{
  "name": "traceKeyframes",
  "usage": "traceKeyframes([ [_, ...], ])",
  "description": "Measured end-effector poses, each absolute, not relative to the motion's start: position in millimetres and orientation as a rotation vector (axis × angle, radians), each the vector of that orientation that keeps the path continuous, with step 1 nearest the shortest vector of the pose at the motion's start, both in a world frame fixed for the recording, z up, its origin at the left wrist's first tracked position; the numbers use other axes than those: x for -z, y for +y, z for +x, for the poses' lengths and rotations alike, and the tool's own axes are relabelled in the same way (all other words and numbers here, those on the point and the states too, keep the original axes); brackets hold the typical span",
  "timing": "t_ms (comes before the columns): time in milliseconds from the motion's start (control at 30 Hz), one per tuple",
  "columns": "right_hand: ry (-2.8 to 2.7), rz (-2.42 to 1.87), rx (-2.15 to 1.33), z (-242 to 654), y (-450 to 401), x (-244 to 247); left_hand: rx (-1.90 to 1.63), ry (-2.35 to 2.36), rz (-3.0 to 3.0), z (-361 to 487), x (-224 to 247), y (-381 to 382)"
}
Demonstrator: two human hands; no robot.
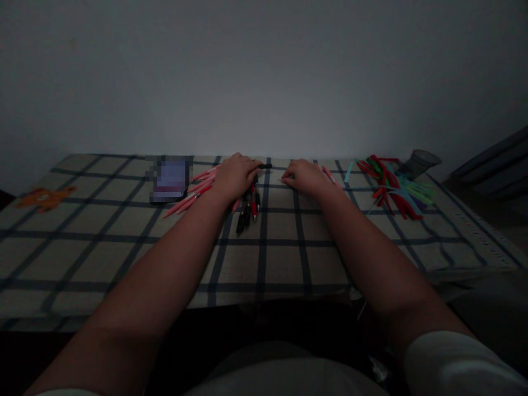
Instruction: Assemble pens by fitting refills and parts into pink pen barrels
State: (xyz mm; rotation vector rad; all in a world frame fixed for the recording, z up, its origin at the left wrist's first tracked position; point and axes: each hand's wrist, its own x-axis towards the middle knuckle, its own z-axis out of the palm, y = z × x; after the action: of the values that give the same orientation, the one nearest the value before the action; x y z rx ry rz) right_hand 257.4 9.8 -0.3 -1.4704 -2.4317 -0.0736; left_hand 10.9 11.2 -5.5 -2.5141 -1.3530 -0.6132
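Note:
My left hand (pixel 235 177) is closed around a black pen (pixel 265 166), whose dark end sticks out past the fingertips to the right. Under and in front of that hand lie several black pens (pixel 243 215) and a red pen (pixel 254 209). Pink pens (pixel 181 204) fan out to its left. My right hand (pixel 304 176) rests a short way to the right, thumb and fingers pinched together. A tiny thin thing seems to show at its fingertips, too small to name. Beside its wrist lie pink pens (pixel 330 175).
A checked cloth (pixel 280 264) covers the table, which meets a plain wall. At the right are a bundle of coloured strips (pixel 391 190), a single light-blue strip (pixel 348 171) and a tipped grey cup (pixel 421 162). Leftward lie a blurred-out rectangular object (pixel 170 179) and an orange figure (pixel 45 198).

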Motion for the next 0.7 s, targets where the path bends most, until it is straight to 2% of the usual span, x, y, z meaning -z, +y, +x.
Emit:
traceKeyframes([
  [233, -2.341, -1.507, 0.035, 253.0, 6.9, -2.7, 0.579, -1.329, -2.537, 10.3, 7.7, 12.4],
  [700, -2.303, -1.284, -0.026, 251.8, 6.5, -5.5, 0.545, -1.298, -2.544, 10.8, 7.3, 10.8],
])
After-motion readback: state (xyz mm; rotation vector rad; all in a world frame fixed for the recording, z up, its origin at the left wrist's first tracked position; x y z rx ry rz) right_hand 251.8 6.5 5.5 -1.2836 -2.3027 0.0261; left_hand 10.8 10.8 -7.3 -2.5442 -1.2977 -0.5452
